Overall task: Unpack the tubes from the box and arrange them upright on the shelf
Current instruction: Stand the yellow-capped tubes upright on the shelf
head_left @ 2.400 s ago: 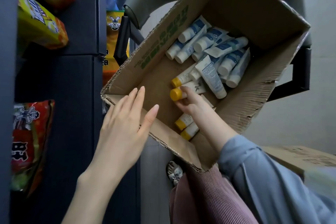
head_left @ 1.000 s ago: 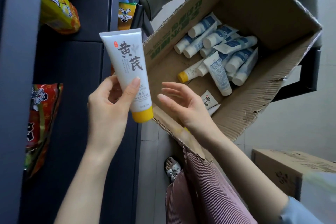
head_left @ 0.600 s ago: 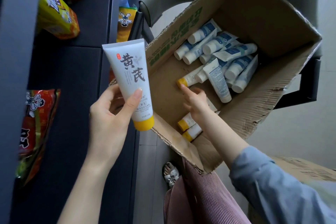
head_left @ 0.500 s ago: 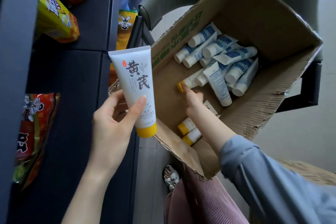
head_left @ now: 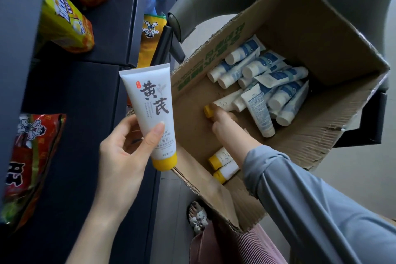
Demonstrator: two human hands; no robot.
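My left hand (head_left: 120, 152) pinches a tube (head_left: 150, 109), thumb against fingers; my right hand (head_left: 225, 126) reaches forward, its grip hidden.

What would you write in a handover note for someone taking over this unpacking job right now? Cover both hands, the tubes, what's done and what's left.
Left hand grips one yellow-capped tube, cap down, outside the box.
Right hand is inside the box, fingertips on a second yellow-capped tube; grip unclear.
Two more yellow-capped tubes and a pile of blue-and-white tubes lie in the box.
Done: one tube out. Left: stand it upright on the shelf, then all the rest.
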